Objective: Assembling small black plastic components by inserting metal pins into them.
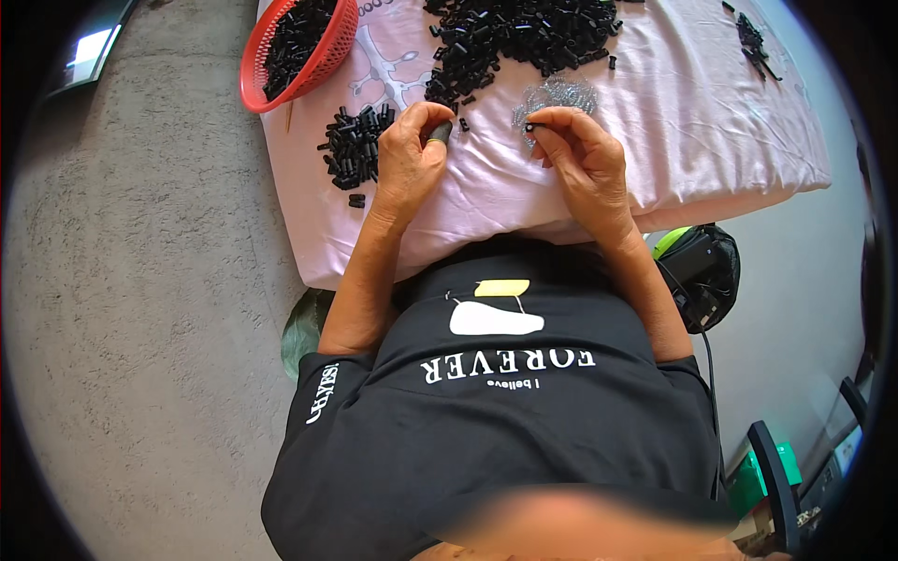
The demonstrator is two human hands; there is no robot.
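The right hand (595, 170) pinches a small black piece (530, 127); a shiny pile (569, 92) lies just past it. The left hand (408, 161) curls beside black tubes (352, 150); I can't tell if it holds anything.

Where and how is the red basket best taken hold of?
Probably by the rim of the red basket, from the left: there it appears to reach past the pink cloth's edge, leaving room beneath, while black pieces lie inside.

Pink cloth (702, 150) is holding 2 blk-tube heaps (528, 37), 1 silvery clump (566, 92), blk bits (751, 39) nr R edge, red basket (318, 77) at L edge.
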